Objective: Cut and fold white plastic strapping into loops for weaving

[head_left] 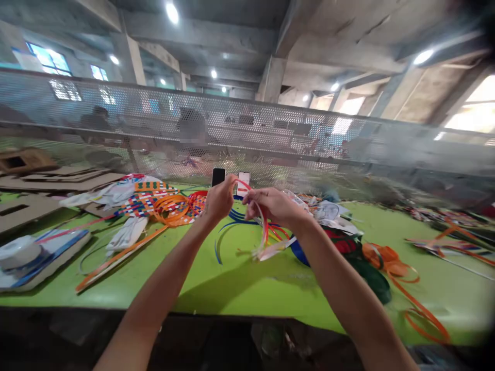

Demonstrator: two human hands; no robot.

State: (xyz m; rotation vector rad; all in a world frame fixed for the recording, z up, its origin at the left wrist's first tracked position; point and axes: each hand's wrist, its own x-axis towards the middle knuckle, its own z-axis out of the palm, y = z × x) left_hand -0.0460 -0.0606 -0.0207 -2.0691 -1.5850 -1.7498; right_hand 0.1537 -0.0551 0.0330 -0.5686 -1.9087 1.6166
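Observation:
Both arms reach out over the green table. My left hand is closed, with one end of a red plastic strip at its fingertips. My right hand pinches the same strip a little further along. From there red and pale lengths hang down to a bundle of loose strip ends on the table. Blue strips curve across the table below the hands. Just behind the hands stand a dark-screened phone and a phone with a lit white screen.
At the left lie a colourful woven piece, an orange strip coil, cardboard pieces and a white tape roll. Orange ribbon and a dark green roll lie right. A perforated metal screen runs behind.

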